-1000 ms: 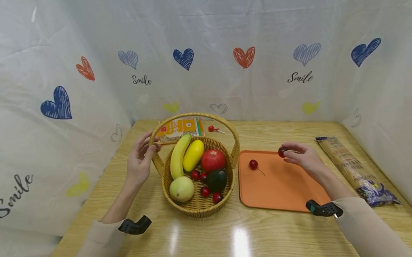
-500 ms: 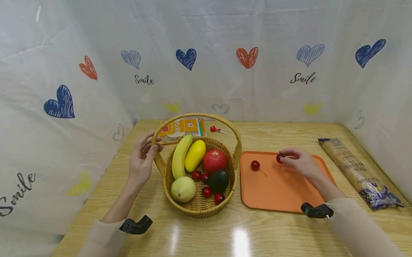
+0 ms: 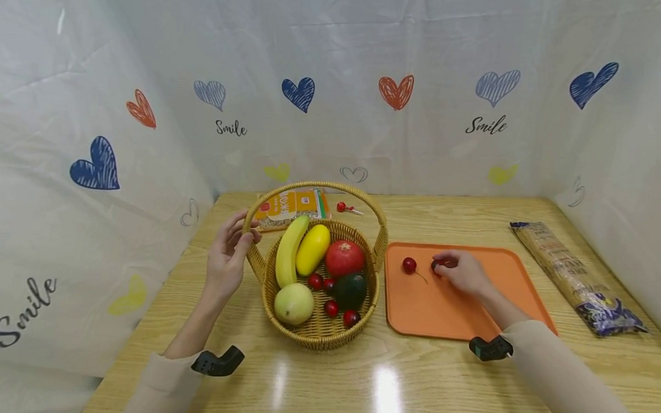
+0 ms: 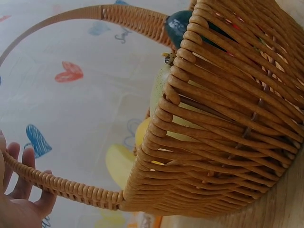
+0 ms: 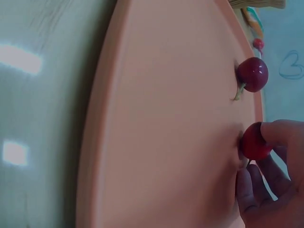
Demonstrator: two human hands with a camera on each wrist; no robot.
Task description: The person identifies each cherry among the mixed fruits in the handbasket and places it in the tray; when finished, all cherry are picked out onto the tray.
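The left hand holds the handle of the basket; only the left wrist view shows green fruit through its bumpy side. Right of the basket, the right hand pinches a cherry over the smooth tray.

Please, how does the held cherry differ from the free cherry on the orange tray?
The held cherry is pinched by the right hand, while the free cherry lies on the tray. In the right wrist view, the held cherry looks brighter red and partly covered; the free cherry looks darker, uncovered. Both look round.
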